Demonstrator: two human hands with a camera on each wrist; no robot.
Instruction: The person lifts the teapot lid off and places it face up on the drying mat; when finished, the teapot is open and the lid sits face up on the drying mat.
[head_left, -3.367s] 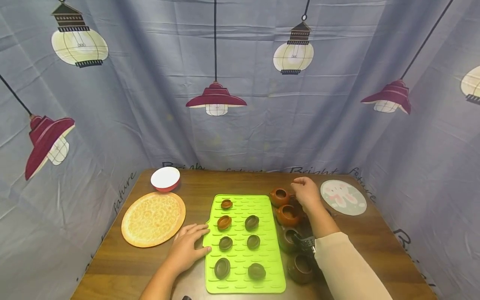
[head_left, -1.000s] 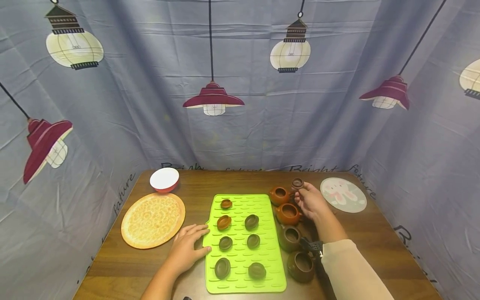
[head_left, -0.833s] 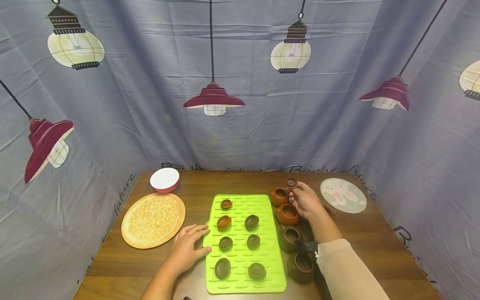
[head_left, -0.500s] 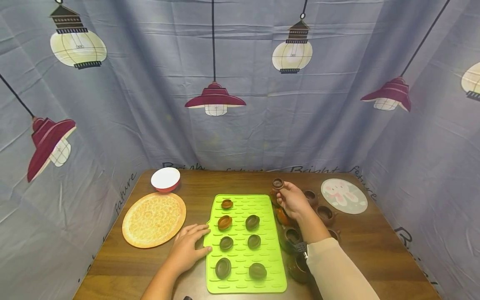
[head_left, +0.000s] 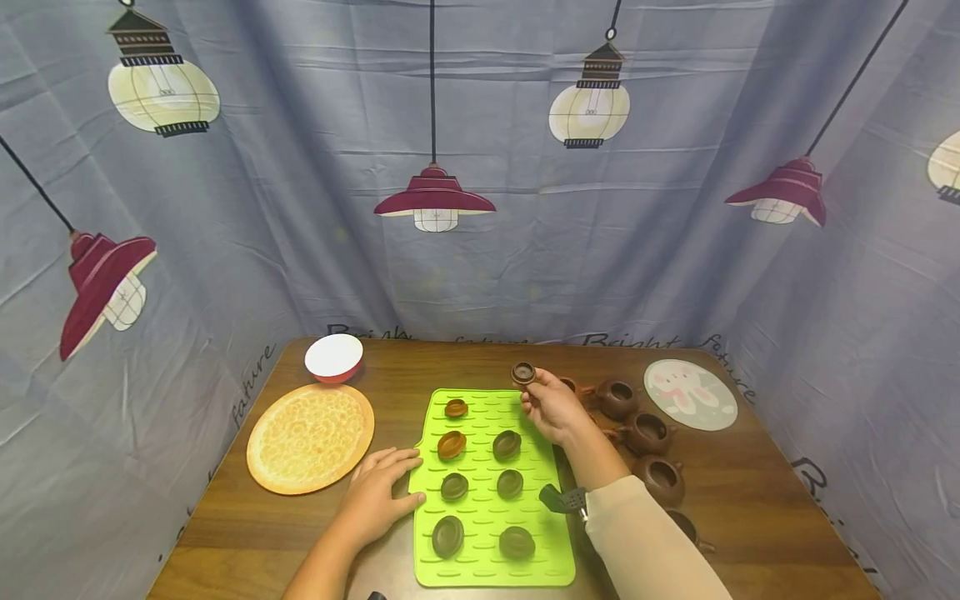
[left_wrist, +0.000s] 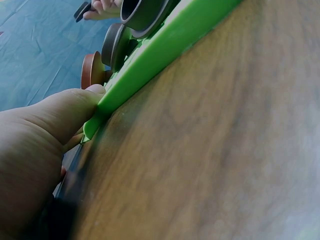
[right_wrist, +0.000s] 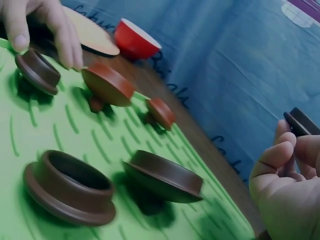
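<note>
My right hand (head_left: 558, 412) pinches a small dark brown teapot lid (head_left: 523, 373), held upside down over the far right end of the green ridged mat (head_left: 480, 512). In the right wrist view the lid (right_wrist: 304, 122) shows at the fingertips, its underside turned up. My left hand (head_left: 375, 496) rests at the mat's left edge, fingers spread and thumb on the rim. On the mat lie several overturned lids in two columns: an orange-brown lid (head_left: 452, 445) and a smaller orange-brown lid (head_left: 456, 408) at the far left, dark brown lids such as this one (head_left: 507, 444) elsewhere.
Lidless brown teapots, among them this teapot (head_left: 650, 433), stand right of the mat; my right forearm hides others. Beyond them lies a round rabbit-print mat (head_left: 690, 395). A pizza-like round mat (head_left: 310, 438) and a red bowl with white inside (head_left: 333, 358) sit at the left.
My right hand reached among the teapots, came up with a dark lid and carried it left, over to the mat's far right end. The left hand stays at the mat's edge.
</note>
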